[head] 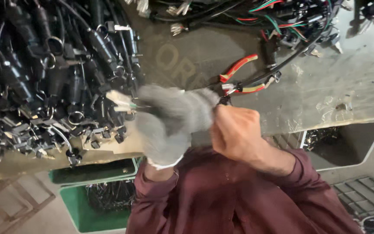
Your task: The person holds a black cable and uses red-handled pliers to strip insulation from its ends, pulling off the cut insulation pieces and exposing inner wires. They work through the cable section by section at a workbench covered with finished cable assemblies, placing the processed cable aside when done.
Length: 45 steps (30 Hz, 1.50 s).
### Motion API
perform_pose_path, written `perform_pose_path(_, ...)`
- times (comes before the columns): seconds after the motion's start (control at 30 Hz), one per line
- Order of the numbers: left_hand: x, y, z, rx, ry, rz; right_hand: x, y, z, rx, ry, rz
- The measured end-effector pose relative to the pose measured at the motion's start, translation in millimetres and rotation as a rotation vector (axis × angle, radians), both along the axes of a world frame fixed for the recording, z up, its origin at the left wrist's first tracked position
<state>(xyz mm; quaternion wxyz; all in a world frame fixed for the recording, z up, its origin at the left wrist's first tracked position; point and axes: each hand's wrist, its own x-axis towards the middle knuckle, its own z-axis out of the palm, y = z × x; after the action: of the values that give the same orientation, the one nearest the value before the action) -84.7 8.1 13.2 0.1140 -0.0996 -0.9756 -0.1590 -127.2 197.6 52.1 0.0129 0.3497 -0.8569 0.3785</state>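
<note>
The worn grey metal tabletop [325,82] fills the upper view, its near edge running just behind the hands. Left of the hands, a large heap of black cable connectors with metal rings [44,73] covers the tabletop out to the left edge; behind the hands, at the far edge, lies a tangle of black, red and green wires [282,21]. The bare stretch right of the hands is the only open room.

Below the tabletop edge, left of the hands, a green plastic crate [91,203] holds dark wires; right of the hands, a pale bin [347,147] holds dark parts.

The left hand [169,121], in a grey knit glove, is clenched round a thin black wire harness [278,69] whose pale-tipped end juts left from the fist. The long axis of the harness runs from the hands up and to the right. The bare right hand [234,132], touching the glove, is clenched on it at the fist's top.

Just behind the right hand, red-and-yellow-handled pliers [239,76] lie with handles pointing up-right.
</note>
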Motion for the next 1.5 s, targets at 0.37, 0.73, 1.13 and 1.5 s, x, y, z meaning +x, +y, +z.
perform_pose_path(0.37,2.6,32.7,28.2,1.538,-0.493,-0.236,-46.4,1.3,82.3,-0.412,-0.508,0.036)
perform_pose_path(0.73,-39.1,32.8,62.2,0.962,-0.151,-0.531,-69.5,58.2,86.0,-0.840,-0.505,0.183)
perform_pose_path(1.13,-30.0,-8.1,22.4,1.616,-0.354,0.010,-27.4,6.9,-40.1,-0.409,-1.237,0.079)
perform_pose_path(1.5,-16.0,5.8,20.3,1.153,-0.135,0.224,-41.6,13.5,-42.3,-0.187,-0.232,0.138)
